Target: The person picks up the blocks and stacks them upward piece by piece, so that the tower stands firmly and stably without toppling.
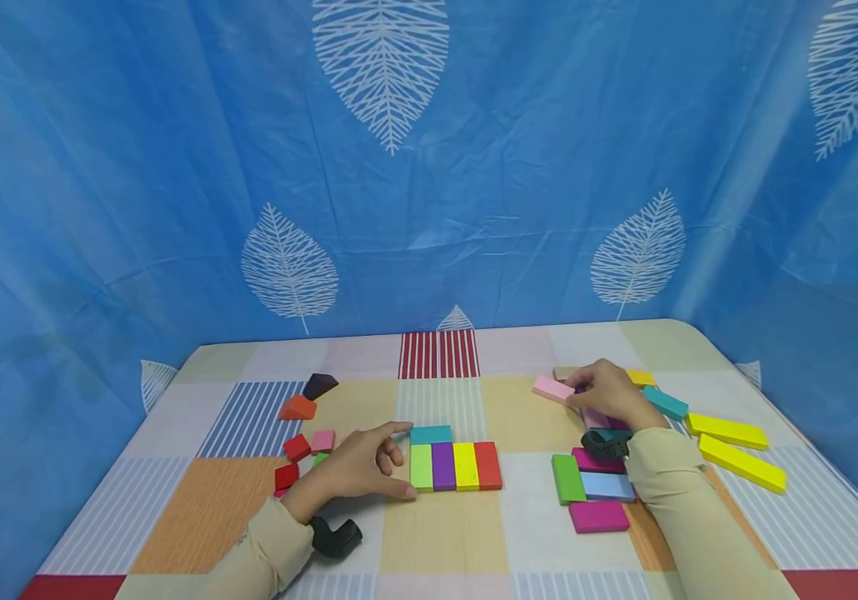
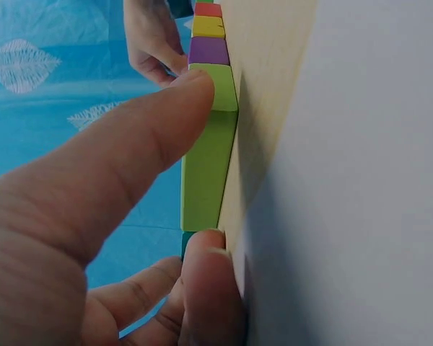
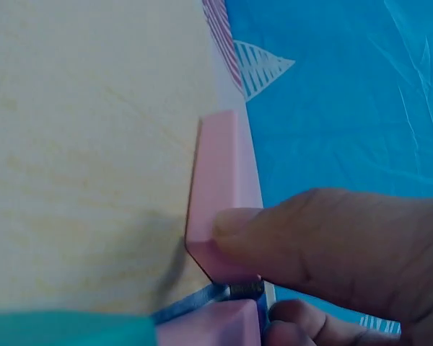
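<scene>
1. We find the two hands well apart over a patchwork cloth [image 1: 447,537].
2. The right hand [image 1: 610,392] pinches a pink block [image 1: 553,390] between thumb and fingers, at the right rear of the cloth.
3. Beneath that hand we note a second pink block [image 3: 213,324]; the hand covers much here, so we cannot tell how the blocks under it lie.
4. The left hand [image 1: 361,460] is spread, its thumb at the near end of the lime block [image 1: 421,468], its fingers beside the teal block [image 1: 431,435].
5. Right of the lime block, side by side, we record a purple block [image 1: 444,467], a yellow block [image 1: 466,467] and a red block [image 1: 488,465]. The teal block lies crosswise behind the lime and purple ones.
6. Nearer us than the right hand lie a green block [image 1: 568,479] and a blue block [image 1: 608,487].
</scene>
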Tool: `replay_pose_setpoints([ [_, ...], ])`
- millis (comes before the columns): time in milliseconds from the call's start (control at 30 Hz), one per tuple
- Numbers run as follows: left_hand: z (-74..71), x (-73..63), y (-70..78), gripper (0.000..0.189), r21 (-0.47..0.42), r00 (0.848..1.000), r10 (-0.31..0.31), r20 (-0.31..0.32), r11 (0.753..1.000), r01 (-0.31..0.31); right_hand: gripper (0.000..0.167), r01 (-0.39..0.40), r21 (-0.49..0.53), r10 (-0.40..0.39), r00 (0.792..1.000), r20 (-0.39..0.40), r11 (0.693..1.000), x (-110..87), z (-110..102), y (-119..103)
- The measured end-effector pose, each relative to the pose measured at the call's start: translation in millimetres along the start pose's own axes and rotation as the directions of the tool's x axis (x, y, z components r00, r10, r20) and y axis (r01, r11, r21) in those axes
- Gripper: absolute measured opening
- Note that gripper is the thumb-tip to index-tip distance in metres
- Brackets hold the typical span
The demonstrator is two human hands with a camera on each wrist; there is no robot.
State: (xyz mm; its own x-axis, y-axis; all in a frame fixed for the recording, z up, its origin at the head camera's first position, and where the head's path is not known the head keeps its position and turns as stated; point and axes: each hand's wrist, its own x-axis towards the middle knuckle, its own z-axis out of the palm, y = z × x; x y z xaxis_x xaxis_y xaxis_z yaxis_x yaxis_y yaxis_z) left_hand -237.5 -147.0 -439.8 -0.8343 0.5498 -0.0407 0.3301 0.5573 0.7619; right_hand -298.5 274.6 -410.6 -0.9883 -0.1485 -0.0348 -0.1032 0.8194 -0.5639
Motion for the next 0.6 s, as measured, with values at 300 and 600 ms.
replay_pose_setpoints([
  [300,-1.0,-2.3,2.5,0.086,-0.006,1.0,-0.008,-0.004,1.0,0.008,0.027,0.098,-0.017,-0.097,0.992,0.08,0.995,-1.9,4.6,-16.5],
  [600,-1.1,-1.5,0.9,0.087,-0.015,1.0,-0.009,-0.001,1.0,0.009,0.02,0.212,0.049,-0.216,0.968,0.127,0.976,-6.5,20.6,-35.1],
])
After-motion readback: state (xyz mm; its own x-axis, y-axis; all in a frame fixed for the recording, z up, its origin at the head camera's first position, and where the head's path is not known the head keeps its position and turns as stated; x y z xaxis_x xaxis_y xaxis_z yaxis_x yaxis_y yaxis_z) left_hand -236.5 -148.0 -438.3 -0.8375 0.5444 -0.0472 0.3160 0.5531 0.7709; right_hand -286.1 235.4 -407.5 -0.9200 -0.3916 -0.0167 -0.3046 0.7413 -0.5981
